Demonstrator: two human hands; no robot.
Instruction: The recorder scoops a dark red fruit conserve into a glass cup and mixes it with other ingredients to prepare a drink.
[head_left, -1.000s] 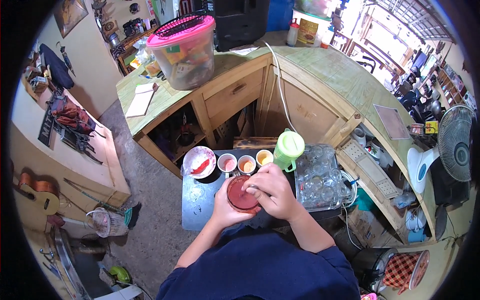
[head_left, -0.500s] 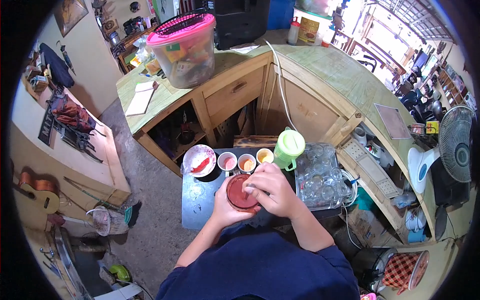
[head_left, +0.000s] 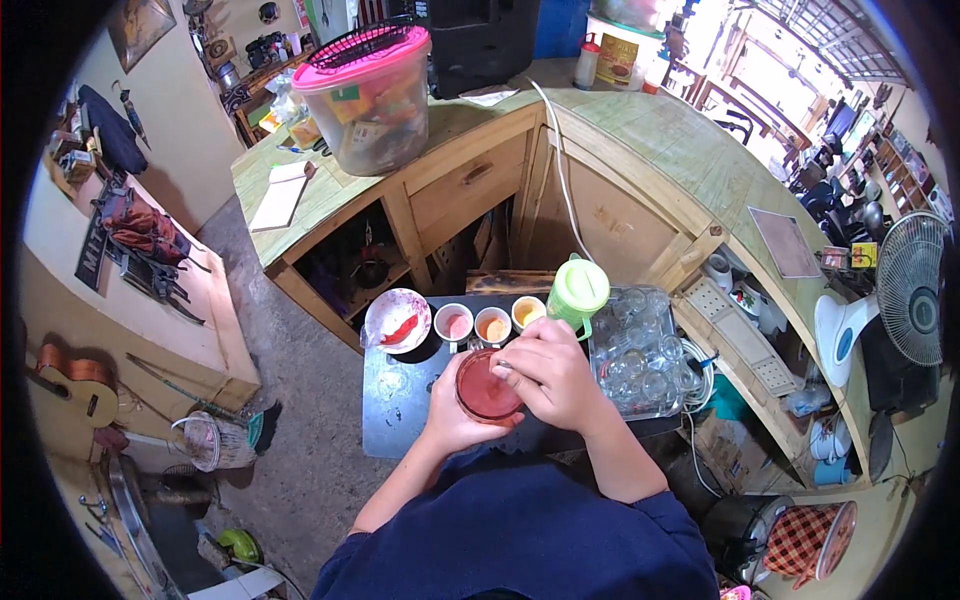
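Observation:
My left hand (head_left: pixel 452 413) wraps round a glass of reddish-brown liquid (head_left: pixel 486 392), held above a dark low table (head_left: pixel 393 408). Over the glass's right side, my right hand (head_left: pixel 553 380) pinches what looks like a metal spoon (head_left: pixel 502 367); its lower part is hidden in the liquid. Just beyond the glass stand three white cups: one with pink contents (head_left: pixel 455 323), one with orange (head_left: pixel 492 327), one with yellow (head_left: pixel 528 313). To their left is a patterned bowl (head_left: pixel 375 325) with something red in it. A green lidded pitcher (head_left: pixel 580 290) stands to the right of the cups.
On the table's right, a clear tray (head_left: pixel 610 405) holds several upturned glasses. A wooden counter (head_left: pixel 640 140) curves round the far side, bearing a pink-lidded tub (head_left: pixel 370 110). A white fan (head_left: pixel 850 335) is at the right. A white cable (head_left: pixel 560 165) hangs down from the counter.
My right hand and the spoon have shifted slightly right and up over the glass. The glass has tilted or moved a little to the right in my left hand.

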